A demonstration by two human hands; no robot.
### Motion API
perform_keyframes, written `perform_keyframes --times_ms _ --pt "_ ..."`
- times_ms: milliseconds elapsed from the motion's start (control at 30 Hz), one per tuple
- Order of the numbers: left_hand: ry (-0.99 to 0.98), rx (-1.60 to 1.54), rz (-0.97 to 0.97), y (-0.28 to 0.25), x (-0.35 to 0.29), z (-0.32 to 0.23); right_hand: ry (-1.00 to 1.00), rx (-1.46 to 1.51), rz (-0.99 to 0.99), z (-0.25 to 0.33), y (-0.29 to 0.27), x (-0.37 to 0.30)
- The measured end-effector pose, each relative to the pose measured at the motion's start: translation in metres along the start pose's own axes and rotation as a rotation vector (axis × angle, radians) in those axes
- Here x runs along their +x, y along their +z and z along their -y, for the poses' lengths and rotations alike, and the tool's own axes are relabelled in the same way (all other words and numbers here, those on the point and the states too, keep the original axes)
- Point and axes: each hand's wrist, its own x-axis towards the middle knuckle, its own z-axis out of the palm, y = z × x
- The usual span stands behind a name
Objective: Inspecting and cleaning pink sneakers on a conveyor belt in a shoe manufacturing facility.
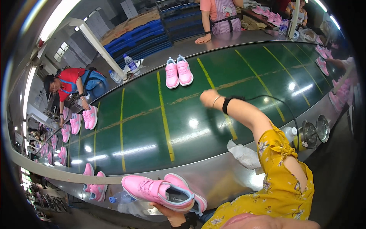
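My left hand [171, 214] is closed around a pair of pink sneakers [152, 189], held low at the near side of the belt. The nearer shoe lies across the other, its dark insole and pale blue lining showing. Over the green conveyor belt [143, 141], my right hand [211, 99] is curled like a loose fist, somewhat blurred, with nothing visible in it. A black band with a cable circles that wrist. Another pair of pink sneakers [179, 72] stands upright on the far half of the belt, beyond my right hand and apart from it.
Pink sneakers [90, 117] line the belt's left end, where a co-worker [78, 82] handles a pair. Another person [221, 19] stands across the belt. A white cloth [244, 154], a white bottle [289, 133] and metal tins [308, 134] rest on the near ledge.
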Motion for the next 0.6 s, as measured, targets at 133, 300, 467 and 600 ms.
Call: perform_keyframes --times_ms 133,300,467,600 --pt "-0.017 -0.082 0.031 -0.006 -0.002 0.002 -0.628 0.759 -0.026 0.097 -0.008 -0.066" --pt "0.163 0.02 -0.059 -0.013 -0.022 0.0 -0.92 1.376 -0.02 0.169 -0.084 -0.207" --pt "0.244 0.17 0.098 -0.026 -0.052 -0.01 -0.966 1.386 -0.112 0.206 -0.056 -0.277" --pt "0.317 0.28 0.091 -0.022 -0.082 -0.007 -0.824 1.412 -0.039 0.205 -0.073 -0.316"
